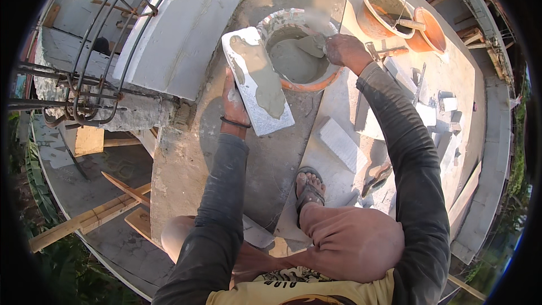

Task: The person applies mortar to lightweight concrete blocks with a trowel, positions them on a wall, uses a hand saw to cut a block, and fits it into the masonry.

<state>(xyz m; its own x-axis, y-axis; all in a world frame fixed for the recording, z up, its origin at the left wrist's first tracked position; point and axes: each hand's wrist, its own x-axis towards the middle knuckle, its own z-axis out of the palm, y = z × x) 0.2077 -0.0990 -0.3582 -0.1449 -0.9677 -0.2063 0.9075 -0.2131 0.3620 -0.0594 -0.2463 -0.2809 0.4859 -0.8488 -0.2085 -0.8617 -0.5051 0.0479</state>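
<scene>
My left hand (234, 101) grips the long side of a white lightweight concrete block (272, 123), tilted in the air left of an orange bucket (307, 86). Wet grey mortar (262, 82) lies along the block's upper face, with bare white at its edges. The bucket, its rim crusted, holds more grey mortar (291, 62). Over its right rim, my right hand (350, 52) is closed around the handle of a trowel (311, 46), whose mortar-coated blade is inside the bucket. The fingers hide most of the trowel's handle.
Two orange buckets (372, 22) (432, 31) stand at the far right, a wooden-handled tool (410, 24) across one. Cut block pieces (342, 144) lie on the right-hand board. A white block wall (180, 34) and bent steel bars (84, 73) rise at left; wooden planks (90, 223) lie lower left.
</scene>
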